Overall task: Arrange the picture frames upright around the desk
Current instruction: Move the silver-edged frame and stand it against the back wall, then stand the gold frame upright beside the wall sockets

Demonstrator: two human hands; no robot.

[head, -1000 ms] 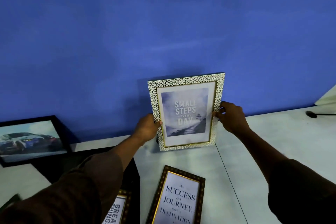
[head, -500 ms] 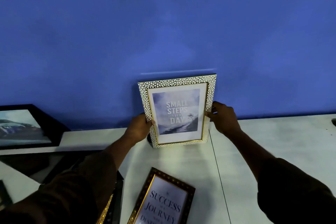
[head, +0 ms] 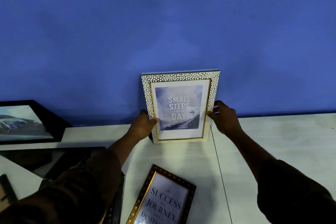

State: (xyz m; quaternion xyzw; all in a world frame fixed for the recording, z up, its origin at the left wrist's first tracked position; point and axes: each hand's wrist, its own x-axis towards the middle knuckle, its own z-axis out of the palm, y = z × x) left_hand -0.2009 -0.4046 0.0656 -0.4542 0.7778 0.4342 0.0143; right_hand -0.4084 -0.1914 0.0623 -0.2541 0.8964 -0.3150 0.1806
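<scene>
The white pebble-patterned frame [head: 180, 107] is standing upright at the worktop's [head: 272, 142] back edge against the blue wall [head: 163, 23]. It looks rigid, light, probably glazed, so best taken by its side rails. The left hand [head: 143, 125] is grasping the left rail; the right hand [head: 224, 117] is touching the right rail with fingers loosely curled, both arms reaching forward.

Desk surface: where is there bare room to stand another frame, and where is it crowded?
The desk is bare right of the pebbled white frame, along the blue wall past the right hand. A narrower strip lies between it and the Success frame. Left is crowded: car picture, dark flat frame.
</scene>
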